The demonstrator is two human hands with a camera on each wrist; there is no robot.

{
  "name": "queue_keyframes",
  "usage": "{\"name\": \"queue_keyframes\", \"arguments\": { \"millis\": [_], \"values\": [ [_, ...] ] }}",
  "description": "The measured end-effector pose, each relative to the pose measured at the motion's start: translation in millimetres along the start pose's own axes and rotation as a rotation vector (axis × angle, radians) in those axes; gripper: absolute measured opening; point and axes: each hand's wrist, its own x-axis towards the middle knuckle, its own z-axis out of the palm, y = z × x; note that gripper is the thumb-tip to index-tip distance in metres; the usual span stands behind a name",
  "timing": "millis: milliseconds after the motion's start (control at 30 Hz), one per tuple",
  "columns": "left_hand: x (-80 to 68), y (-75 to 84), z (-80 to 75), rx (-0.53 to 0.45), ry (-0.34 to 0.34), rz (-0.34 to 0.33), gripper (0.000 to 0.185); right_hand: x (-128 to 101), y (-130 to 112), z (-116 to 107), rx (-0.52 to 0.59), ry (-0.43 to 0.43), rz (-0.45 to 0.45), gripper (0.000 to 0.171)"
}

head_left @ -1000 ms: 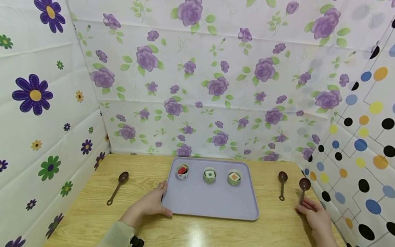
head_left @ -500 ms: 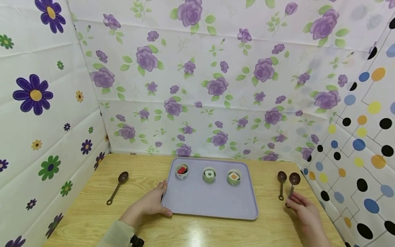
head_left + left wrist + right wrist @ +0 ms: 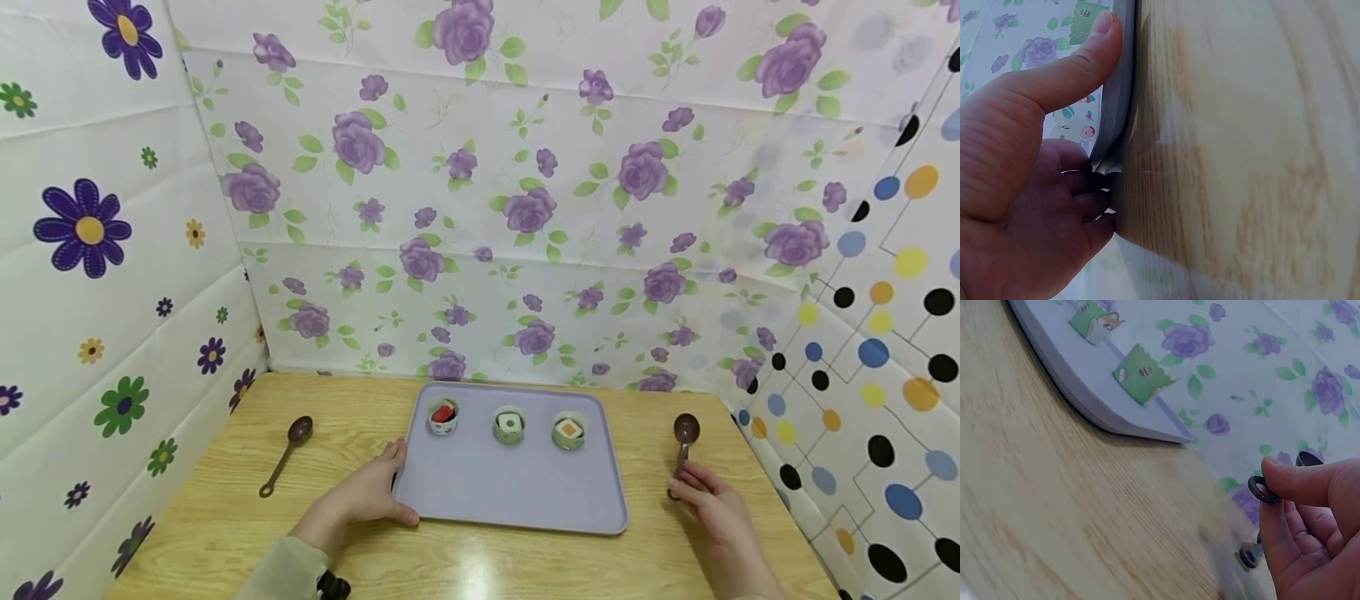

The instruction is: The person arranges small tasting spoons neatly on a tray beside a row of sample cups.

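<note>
Wooden surface [image 3: 525, 558] enclosed by flower-print walls at left and far side and a dotted wall [image 3: 885, 350] at right. The left hand [image 3: 360, 498] grips the left edge of a lilac tray [image 3: 510, 487], thumb on top, with three small cups [image 3: 509, 425] along its far side. The right hand [image 3: 712, 512] pinches the handle of a brown spoon [image 3: 684, 442] right of the tray; another spoon [image 3: 287, 454] lies at far left.

Light wooden tabletop [image 3: 525, 558] fills lower frame, glare patch at bottom centre. White backdrop sheet with purple roses [image 3: 525, 208] across centre. White sheet with mixed flowers [image 3: 90, 292] at left. Dotted white sheet [image 3: 885, 333] at right.
</note>
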Motion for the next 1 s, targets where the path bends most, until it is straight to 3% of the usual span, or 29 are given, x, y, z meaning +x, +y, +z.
{"name": "queue_keyframes", "arguments": {
  "millis": [233, 567, 1000],
  "values": [
    [-0.1, 1.8, -0.9, -0.004, 0.002, 0.005, 0.135, -1, 2, 12, -0.023, -0.017, -0.002, 0.07],
    [0.4, 1.7, -0.9, -0.006, 0.001, -0.006, 0.134, 1, 4, 36, 0.057, -0.065, -0.044, 0.069],
    [-0.1, 2.9, 0.6, -0.007, 0.015, -0.006, 0.133, 6, 7, 56, -0.008, -0.08, -0.082, 0.065]
  ]
}}
